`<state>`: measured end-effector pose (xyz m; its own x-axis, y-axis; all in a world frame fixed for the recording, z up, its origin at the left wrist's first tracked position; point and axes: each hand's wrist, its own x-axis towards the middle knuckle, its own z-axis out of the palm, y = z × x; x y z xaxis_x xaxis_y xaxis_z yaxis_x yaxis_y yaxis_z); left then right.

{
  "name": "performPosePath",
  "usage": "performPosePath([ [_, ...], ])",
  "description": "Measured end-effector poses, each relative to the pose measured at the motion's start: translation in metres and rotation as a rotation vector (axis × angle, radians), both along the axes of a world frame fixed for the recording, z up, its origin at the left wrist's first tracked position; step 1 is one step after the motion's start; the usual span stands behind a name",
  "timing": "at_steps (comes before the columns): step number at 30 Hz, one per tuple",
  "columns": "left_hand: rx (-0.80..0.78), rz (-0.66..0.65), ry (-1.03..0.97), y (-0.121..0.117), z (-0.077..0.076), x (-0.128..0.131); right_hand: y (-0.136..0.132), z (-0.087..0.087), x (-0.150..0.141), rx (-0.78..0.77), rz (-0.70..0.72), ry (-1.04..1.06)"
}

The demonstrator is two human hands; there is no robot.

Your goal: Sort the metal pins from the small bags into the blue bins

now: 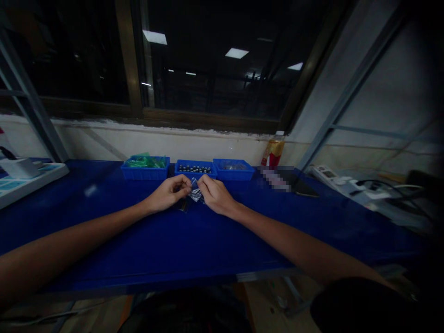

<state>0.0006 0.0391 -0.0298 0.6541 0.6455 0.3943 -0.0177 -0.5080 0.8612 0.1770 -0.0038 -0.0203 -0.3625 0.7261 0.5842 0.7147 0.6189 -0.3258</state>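
Observation:
Between my two hands is a small shiny clear plastic bag (195, 192), held just above the blue table. My left hand (169, 192) has its thumb and fingers pinched together at the bag's left side. On the other side, my right hand (217, 194) is closed on the bag's edge. What the bag contains is too small to make out. A second small clear packet (182, 206) shows under my left fingertips; I cannot tell whether it lies on the table or is joined to the bag.
Behind my hands stand blue bins: one with green plastic bags (145, 161), one with several small round metal-looking parts (194, 169), one with clear packets (233, 165). A phone (305, 188), a red-and-gold bottle (273, 152) and power strips (33, 178) are on the blue table (166, 249).

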Motion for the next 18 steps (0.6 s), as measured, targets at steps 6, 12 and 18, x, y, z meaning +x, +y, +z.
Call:
performPosePath([
  [6, 0.003, -0.016, 0.022, -0.0005, -0.0004, 0.0009, 0.0003, -0.0021, -0.0003, 0.054, 0.004, -0.032],
  [12, 0.017, 0.008, 0.055, -0.0013, -0.0009, 0.0005, 0.0036, -0.0048, 0.0008, 0.092, -0.039, -0.117],
  [18, 0.058, 0.095, 0.076, -0.0011, 0.0013, -0.0007, 0.0045, -0.0046, 0.0029, 0.126, -0.142, -0.2],
])
